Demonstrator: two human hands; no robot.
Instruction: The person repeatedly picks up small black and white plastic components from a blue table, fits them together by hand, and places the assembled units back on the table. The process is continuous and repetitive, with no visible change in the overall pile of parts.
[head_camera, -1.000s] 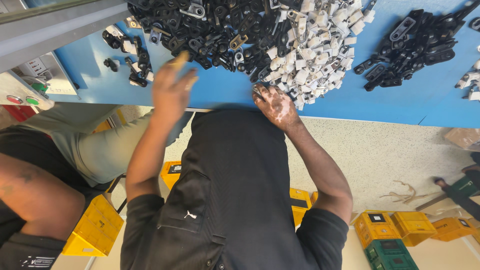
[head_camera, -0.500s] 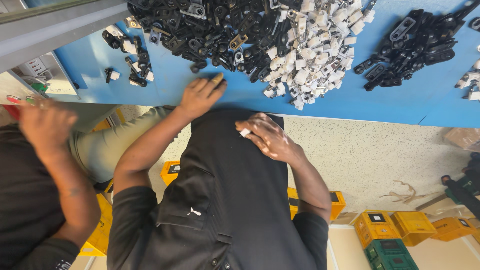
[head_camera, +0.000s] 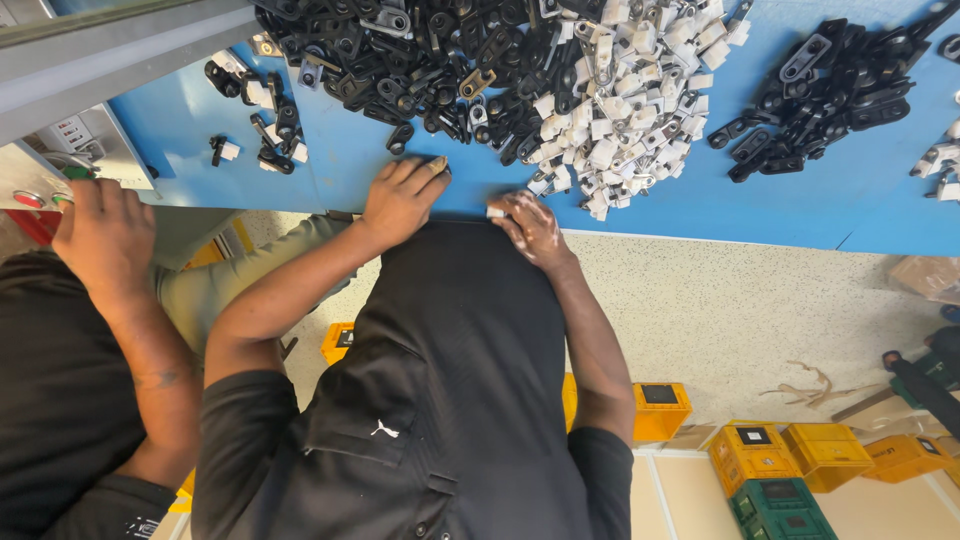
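Observation:
My left hand (head_camera: 400, 200) lies palm down on the near edge of the blue table (head_camera: 640, 215), fingers together, just below a big heap of black plastic parts (head_camera: 420, 60). What is under its fingers is hidden. My right hand (head_camera: 530, 228) rests at the table edge beside it and pinches a small white plastic part (head_camera: 495, 212). A pile of white plastic parts (head_camera: 620, 110) lies just above the right hand. My black shirt (head_camera: 440, 400) fills the middle of the view.
A co-worker's hand (head_camera: 105, 235) reaches to a grey control box with coloured buttons (head_camera: 45, 190) at the left. More black parts (head_camera: 830, 85) lie at the right. Yellow crates (head_camera: 800, 450) and a green crate (head_camera: 780, 505) stand on the speckled floor.
Both my hands have come down from the piles to the near table edge, the right one with a white part. The co-worker's hand has moved to the control box.

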